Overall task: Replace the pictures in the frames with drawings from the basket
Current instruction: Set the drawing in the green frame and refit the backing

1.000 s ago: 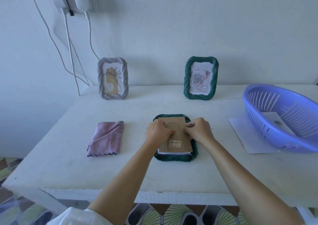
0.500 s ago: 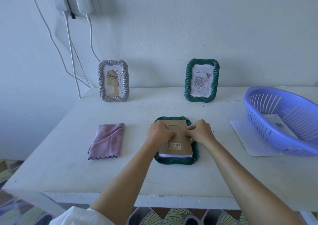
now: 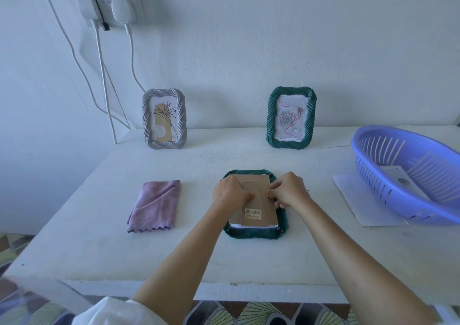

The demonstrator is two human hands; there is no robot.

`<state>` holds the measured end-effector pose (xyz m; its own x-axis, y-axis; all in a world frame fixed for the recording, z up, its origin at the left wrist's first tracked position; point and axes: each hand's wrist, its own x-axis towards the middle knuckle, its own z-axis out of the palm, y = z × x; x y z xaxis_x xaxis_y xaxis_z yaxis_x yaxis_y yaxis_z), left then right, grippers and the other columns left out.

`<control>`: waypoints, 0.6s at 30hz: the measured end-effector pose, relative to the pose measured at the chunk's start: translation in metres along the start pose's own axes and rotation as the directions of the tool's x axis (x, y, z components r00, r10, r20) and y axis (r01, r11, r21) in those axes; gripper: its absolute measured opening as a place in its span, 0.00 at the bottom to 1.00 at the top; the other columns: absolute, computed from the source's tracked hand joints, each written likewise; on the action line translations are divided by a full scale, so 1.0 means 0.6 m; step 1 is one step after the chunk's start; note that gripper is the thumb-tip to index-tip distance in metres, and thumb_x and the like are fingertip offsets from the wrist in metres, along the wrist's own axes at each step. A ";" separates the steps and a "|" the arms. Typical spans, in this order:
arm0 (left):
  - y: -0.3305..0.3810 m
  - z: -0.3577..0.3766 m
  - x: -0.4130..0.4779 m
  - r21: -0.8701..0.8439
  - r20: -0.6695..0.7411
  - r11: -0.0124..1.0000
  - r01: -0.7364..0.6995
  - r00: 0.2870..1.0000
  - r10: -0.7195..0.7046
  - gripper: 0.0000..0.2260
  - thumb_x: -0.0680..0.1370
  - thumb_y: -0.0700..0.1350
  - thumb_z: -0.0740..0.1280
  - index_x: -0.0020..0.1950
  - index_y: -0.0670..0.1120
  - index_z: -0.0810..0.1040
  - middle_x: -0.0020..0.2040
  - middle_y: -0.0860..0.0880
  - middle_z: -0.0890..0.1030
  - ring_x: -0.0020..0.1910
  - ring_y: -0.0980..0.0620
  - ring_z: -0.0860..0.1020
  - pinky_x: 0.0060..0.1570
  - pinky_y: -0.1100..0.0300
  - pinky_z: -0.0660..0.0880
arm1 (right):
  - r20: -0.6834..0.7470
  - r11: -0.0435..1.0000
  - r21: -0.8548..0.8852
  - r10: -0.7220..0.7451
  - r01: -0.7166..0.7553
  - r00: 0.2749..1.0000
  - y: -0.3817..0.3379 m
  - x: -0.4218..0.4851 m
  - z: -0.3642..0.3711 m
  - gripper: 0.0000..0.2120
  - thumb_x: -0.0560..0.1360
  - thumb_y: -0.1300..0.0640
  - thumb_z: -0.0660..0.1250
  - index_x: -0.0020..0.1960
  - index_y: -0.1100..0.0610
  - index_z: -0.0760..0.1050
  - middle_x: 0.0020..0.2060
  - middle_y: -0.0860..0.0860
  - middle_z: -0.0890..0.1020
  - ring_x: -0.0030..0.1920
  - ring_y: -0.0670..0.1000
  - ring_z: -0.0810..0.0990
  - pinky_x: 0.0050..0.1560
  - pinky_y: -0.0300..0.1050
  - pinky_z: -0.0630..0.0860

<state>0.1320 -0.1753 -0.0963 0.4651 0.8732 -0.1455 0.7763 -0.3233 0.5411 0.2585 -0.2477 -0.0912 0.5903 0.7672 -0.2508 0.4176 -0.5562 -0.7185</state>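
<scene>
1. Shows dark green rope-twist ridging on the flat frame; plain brown on its backing board, with a white barcode label.
2. Repeats that green twist on the upright right frame, around grey roses and red lines.
3. Gives silver-grey twist to the left frame; black line flower over tan.
4. Reads mauve on the cloth.
5. Runs lilac-blue, slotted, on the basket.

White barcode sticker on brown cardboard back panel of face-down green twisted-rim frame; print under the bars too blurred to read. Small dark mark on white paper sheet in purple slotted plastic basket: illegible.
</scene>
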 end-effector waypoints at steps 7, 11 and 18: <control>-0.004 0.003 0.002 0.043 0.003 0.999 0.004 1.000 -0.004 0.17 0.73 0.52 0.69 0.52 0.40 0.77 0.51 0.43 0.79 0.50 0.46 0.77 0.41 0.58 0.70 | 0.001 0.990 -0.142 -0.009 0.009 1.000 -0.010 0.000 0.002 0.09 0.73 0.60 0.69 0.52 0.60 0.77 0.31 0.58 0.81 0.24 0.49 0.76 0.31 0.40 0.74; -0.002 0.005 0.001 0.022 0.012 1.000 0.005 1.000 -0.005 0.15 0.73 0.50 0.70 0.51 0.39 0.78 0.52 0.43 0.80 0.49 0.45 0.77 0.41 0.58 0.70 | -0.015 0.987 -0.162 -0.016 0.013 1.000 -0.006 -0.001 0.004 0.10 0.72 0.59 0.70 0.53 0.59 0.77 0.25 0.53 0.77 0.23 0.47 0.76 0.30 0.39 0.73; -0.004 0.007 -0.002 0.097 -0.005 0.995 -0.015 1.000 0.016 0.14 0.74 0.53 0.68 0.48 0.43 0.78 0.52 0.43 0.80 0.54 0.44 0.76 0.51 0.56 0.68 | -0.019 0.990 -0.141 -0.030 0.027 0.999 -0.001 -0.002 0.005 0.10 0.73 0.58 0.70 0.53 0.59 0.77 0.24 0.53 0.77 0.23 0.46 0.75 0.33 0.40 0.73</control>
<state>0.1315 -0.1772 -0.1008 0.4749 0.8700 -0.1326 0.8070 -0.3704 0.4600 0.2558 -0.2472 -0.0923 0.5905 0.7773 -0.2170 0.5265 -0.5748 -0.6264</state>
